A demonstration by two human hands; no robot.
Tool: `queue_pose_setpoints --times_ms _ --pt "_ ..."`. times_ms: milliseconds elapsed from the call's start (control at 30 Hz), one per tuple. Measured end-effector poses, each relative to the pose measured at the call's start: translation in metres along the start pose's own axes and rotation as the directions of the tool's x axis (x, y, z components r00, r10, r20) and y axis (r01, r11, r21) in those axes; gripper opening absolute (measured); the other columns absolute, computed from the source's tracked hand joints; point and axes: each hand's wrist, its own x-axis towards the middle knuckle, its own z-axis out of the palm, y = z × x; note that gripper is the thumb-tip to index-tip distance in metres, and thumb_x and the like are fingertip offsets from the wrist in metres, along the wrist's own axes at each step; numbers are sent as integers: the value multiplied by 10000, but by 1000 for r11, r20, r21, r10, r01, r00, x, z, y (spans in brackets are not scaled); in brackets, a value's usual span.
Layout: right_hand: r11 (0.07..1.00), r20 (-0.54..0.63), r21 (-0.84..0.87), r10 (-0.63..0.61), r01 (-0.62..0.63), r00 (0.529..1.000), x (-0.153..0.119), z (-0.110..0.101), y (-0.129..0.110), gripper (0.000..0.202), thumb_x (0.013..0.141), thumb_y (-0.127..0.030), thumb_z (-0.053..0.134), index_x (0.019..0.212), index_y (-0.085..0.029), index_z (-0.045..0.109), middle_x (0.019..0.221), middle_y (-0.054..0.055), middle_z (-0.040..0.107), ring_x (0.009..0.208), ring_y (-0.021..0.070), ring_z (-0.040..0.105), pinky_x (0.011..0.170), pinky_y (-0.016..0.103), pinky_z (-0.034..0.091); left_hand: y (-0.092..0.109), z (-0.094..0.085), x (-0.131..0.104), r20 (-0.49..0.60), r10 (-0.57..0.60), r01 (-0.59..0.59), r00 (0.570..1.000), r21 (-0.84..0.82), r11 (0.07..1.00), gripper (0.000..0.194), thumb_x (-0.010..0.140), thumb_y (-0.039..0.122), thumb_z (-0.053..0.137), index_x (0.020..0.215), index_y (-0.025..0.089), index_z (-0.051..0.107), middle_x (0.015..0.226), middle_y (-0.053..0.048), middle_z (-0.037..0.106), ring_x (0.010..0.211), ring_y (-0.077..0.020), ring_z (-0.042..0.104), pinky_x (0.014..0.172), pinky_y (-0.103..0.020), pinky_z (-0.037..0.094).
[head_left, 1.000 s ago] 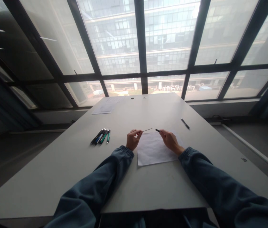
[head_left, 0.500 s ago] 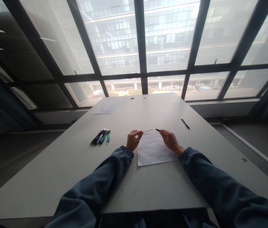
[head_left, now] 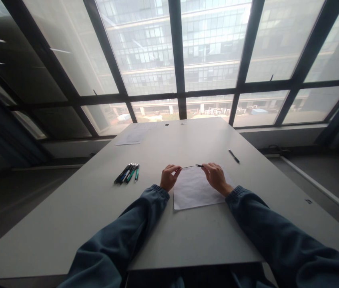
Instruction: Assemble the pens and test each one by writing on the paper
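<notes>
Curtain of dark blue cloth (head_left: 4,124): well out to the left of the bare left hand (head_left: 169,177), next to a wide black-framed glass window (head_left: 148,52) that lies beyond it.
Slim pens in black, blue and green (head_left: 125,173): gathered side by side on the flat white table (head_left: 67,224), to the left of the left hand and apart from it.
Thin white paper sheets (head_left: 129,138): on the table, beyond the left hand and to its left.
Left hand: thumb and fingertips pinching one end of a thin, straight, dark rod (head_left: 188,167); a dark blue cloth sleeve (head_left: 121,228) ends at the wrist.
Rod: reaches rightward from the left fingertips, its free tip just beside a short, narrow, dark barrel (head_left: 199,165); whether they touch cannot be told.
Slightly creased white paper sheet (head_left: 197,190): flat on the table between the left hand and the bare right hand (head_left: 215,176), partly beneath the latter.
Barrel: juts leftward from the right fingertips.
Right hand: thumb and fingers closed around the barrel, fingers curled.
Slender dark pen (head_left: 234,156): lying slantwise on the table, to the right of the right hand and slightly beyond it.
</notes>
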Motion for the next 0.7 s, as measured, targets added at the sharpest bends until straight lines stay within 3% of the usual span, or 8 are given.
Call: queue_pose_setpoints --times_ms 333,700 --pt "996 -50 84 29 -24 998 0 3 4 207 996 -280 485 1004 -199 675 854 61 669 850 210 570 767 301 352 0 0 0 -28 -10 10 1000 9 1000 188 929 320 598 856 206 728 783 -31 691 746 -169 594 718 -301 481" --pt "999 -21 34 -27 28 999 0 -3 -1 176 978 -277 520 977 -223 688 829 65 646 845 224 532 770 333 321 1 -1 0 6 52 -53 999 49 997 201 945 323 575 880 214 731 805 -39 699 774 -180 602 760 -335 490"
